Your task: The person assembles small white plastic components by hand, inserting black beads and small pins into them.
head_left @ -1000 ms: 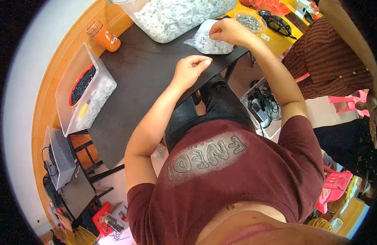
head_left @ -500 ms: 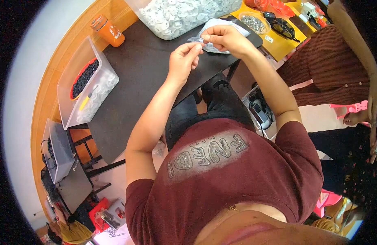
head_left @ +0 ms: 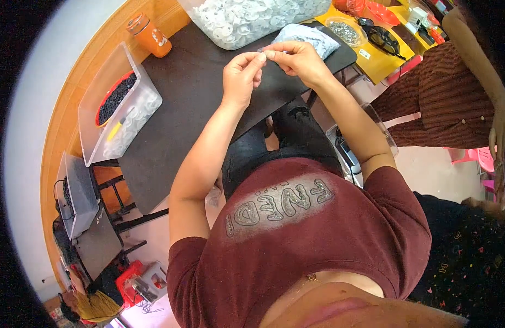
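Over the dark table [head_left: 181, 93], my left hand [head_left: 241, 76] and my right hand [head_left: 297, 59] meet fingertip to fingertip. Both pinch with thumb and forefinger, closed on something too small to make out. Just beyond my right hand lies a clear plastic bag [head_left: 313, 37] of small pale pieces. Behind it stands a large clear bin [head_left: 222, 39] heaped with white plastic discs.
An orange tumbler [head_left: 149, 37] stands at the back left. At the left edge, a clear bin [head_left: 88, 123] holds white discs and a red-rimmed bowl of black bits [head_left: 115, 101]. On the yellow surface [head_left: 375, 63] sits a dish of metal parts [head_left: 344, 34]. Another person [head_left: 449, 93] stands at right.
My right hand has come away from the bag, down and left, and its fingertips now touch my left hand's. The bag shows more fully. People at the right have shifted.
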{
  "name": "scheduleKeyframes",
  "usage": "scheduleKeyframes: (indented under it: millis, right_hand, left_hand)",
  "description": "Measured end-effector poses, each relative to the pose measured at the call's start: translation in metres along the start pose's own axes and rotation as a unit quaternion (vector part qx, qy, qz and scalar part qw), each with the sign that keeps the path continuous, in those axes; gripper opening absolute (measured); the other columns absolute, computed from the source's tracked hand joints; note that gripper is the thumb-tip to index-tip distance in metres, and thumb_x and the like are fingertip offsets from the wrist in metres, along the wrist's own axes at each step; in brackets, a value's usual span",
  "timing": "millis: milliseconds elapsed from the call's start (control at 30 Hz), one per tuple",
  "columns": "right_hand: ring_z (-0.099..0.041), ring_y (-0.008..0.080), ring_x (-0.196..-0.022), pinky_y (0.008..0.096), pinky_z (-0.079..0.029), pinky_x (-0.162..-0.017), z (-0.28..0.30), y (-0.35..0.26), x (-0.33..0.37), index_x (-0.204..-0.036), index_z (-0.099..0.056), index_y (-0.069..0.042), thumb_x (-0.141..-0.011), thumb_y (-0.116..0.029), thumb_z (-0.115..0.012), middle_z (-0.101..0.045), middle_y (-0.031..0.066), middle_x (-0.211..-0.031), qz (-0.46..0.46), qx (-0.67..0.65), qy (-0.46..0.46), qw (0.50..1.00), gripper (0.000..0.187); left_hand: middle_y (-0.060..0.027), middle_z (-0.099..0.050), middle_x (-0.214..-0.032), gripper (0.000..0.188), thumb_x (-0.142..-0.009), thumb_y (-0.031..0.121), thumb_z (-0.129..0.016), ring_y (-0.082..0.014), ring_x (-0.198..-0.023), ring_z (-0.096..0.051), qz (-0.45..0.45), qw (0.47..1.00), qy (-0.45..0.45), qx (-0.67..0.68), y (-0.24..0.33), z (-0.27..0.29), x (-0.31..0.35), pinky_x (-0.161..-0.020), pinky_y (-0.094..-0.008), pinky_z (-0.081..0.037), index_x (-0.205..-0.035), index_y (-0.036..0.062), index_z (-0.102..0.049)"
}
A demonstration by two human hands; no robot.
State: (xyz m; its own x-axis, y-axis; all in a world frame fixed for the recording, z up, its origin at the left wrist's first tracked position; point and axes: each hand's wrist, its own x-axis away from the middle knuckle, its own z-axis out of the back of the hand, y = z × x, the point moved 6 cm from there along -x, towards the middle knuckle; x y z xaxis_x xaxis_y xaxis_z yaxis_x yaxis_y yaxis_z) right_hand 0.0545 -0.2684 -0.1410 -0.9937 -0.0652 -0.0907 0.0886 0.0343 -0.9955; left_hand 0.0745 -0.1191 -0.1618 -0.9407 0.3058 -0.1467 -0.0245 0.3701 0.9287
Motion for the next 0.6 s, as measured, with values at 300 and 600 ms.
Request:
scheduleKeyframes:
  millis: [300,600]
  right_hand:
    - [-0.045,0.0034,-0.055,0.0194,-0.03,-0.045,-0.003,0.001,0.008,-0.106,-0.07,-0.002,-0.091,-0.019,-0.071,-0.06,-0.0014,-0.074,0.006,-0.079,-0.007,0.997,0.023]
    - [-0.045,0.0036,-0.055,0.0195,-0.032,-0.046,-0.006,-0.002,0.011,-0.099,-0.067,-0.003,-0.092,-0.019,-0.069,-0.056,-0.0032,-0.069,0.041,0.016,0.016,0.999,0.018]
  left_hand:
    - [-0.0002,-0.059,-0.069,0.013,-0.092,0.015,-0.066,-0.0052,-0.052,-0.047,-0.012,1.0,0.018,-0.001,0.002,0.005,-0.001,-0.046,-0.0206,-0.036,-0.09,0.0026,-0.068]
    - [0.0,-0.059,-0.069,0.016,-0.094,0.018,-0.065,-0.0052,-0.052,-0.047,-0.023,0.999,-0.004,-0.045,0.002,0.003,0.0,-0.046,-0.0203,-0.036,-0.09,0.0028,-0.068]
